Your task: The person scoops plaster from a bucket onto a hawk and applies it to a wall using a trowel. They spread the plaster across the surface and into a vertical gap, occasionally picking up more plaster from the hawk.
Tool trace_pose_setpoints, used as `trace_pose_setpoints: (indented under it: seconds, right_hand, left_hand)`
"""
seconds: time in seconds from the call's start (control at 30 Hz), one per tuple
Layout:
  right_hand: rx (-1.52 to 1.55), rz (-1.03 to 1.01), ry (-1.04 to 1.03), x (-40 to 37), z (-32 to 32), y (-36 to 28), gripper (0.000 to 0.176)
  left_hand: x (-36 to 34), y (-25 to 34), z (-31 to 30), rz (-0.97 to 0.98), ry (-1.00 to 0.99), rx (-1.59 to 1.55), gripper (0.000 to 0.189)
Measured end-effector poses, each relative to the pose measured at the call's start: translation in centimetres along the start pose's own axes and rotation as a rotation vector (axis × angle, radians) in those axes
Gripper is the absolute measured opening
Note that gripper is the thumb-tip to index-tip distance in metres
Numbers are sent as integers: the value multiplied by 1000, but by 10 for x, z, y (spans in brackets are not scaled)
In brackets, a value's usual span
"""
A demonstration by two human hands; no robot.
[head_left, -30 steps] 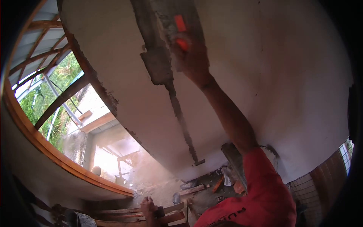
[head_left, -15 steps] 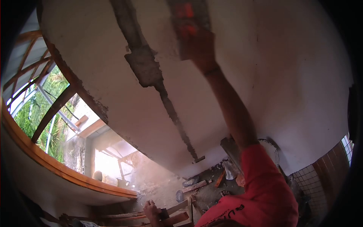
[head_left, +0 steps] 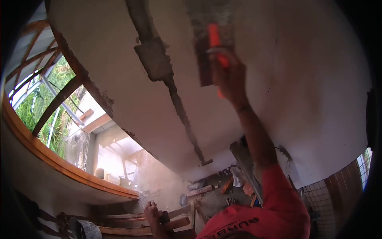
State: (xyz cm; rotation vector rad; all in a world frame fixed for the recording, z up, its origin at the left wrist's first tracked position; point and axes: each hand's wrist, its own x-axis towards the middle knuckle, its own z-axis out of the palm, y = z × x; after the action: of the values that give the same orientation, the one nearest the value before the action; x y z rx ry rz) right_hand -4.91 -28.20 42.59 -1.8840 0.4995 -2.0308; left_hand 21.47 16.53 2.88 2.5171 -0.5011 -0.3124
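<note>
My right hand is wrapped round the red handle of a plastering trowel. The trowel's flat dark blade lies against the pale wall, just under a dark, wet-looking patch. Left of it, a dark grey filled channel runs down the wall and widens into a blocky patch. Low in the view is my left hand, its fingers curled closed beside a small dark block and wooden rails. What it grips, if anything, I cannot tell.
A wood-framed window opening curves along the left. Wooden bars and a bucket are at lower left. Planks and rubble lie on the floor below the wall. A long board leans beside my right arm.
My right hand and the trowel have moved down and to the right in the view. The view has shifted slightly, and the bucket now shows more at lower left.
</note>
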Motion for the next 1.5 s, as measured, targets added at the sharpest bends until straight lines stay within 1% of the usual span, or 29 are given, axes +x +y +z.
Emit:
trace_pose_setpoints:
  seconds: [0.03,0.13,0.17,0.27,0.33,0.37,0.47,0.57,0.63,0.67,0.77,0.87,0.93,0.97,1.03,1.1,1.13,1.2,1.23,1.3,1.33,1.37,1.4,1.47,1.5]
  right_hand:
    - [50,55,-99,-14,25,-8,13]
    - [114,-72,-66,-17,58,-20,15]
    - [52,-67,-96,-16,61,-24,17]
    - [38,-104,-43,-16,77,-26,18]
    - [31,-180,-4,-17,86,-25,16]
    - [27,-219,16,-17,90,-24,16]
    - [-32,-213,25,-18,98,-25,16]
    - [-151,-126,4,-16,100,-18,17]
    - [-121,-198,43,-12,103,-13,17]
    - [-111,-231,60,-12,104,-10,17]
    - [-144,-216,76,-9,101,-2,16]
    - [-396,-292,97,-1,81,25,16]
    - [-354,-250,116,5,57,40,16]
    - [-331,-232,129,10,40,47,16]
    - [-461,-209,158,22,-1,87,15]
    - [-507,-299,261,41,-46,125,15]
    - [-578,-334,298,48,-69,141,15]
    - [-719,-408,369,62,-102,159,16]
    - [-675,-320,381,65,-103,142,16]
    - [-563,-158,394,61,-98,102,17]
    - [-409,-143,346,72,-88,83,17]
    - [-259,-119,294,80,-72,58,18]
    - [-129,-139,238,89,-55,30,18]
    - [81,-191,127,112,-18,-21,19]
    - [161,-226,70,126,3,-42,19]
  left_hand:
    - [2,-2,-1,-10,3,-23,34]
    - [1,-1,-2,-22,18,-64,34]
    - [-1,0,-3,-15,12,-61,34]
    - [-5,13,-11,6,8,-46,33]
    - [-3,10,-8,18,21,-23,34]
    - [-2,9,-8,19,22,-18,34]
    - [0,6,-7,16,20,-24,34]
    - [1,4,-5,-7,12,-37,35]
    - [-1,12,-10,-16,6,3,34]
    - [1,11,-9,-18,11,-25,34]
    - [-1,10,-5,-8,6,-80,33]
    - [3,8,-7,8,-6,-97,32]
    - [5,-3,-1,-22,-17,-165,31]
    - [6,-7,0,-21,-4,-144,30]
    - [7,-11,5,-11,27,-112,29]
    - [6,-16,7,55,33,-45,27]
    - [7,-11,9,89,37,-16,26]
    - [-2,10,-3,49,53,80,25]
    - [-7,23,-8,26,69,115,25]
    - [-17,39,-13,-41,44,24,29]
    - [-15,39,-13,-71,35,-18,31]
    - [4,-18,9,109,-7,30,44]
    - [-1,-9,2,176,11,83,40]
    - [-35,31,-28,305,44,189,34]
    - [-39,34,-34,381,47,296,34]
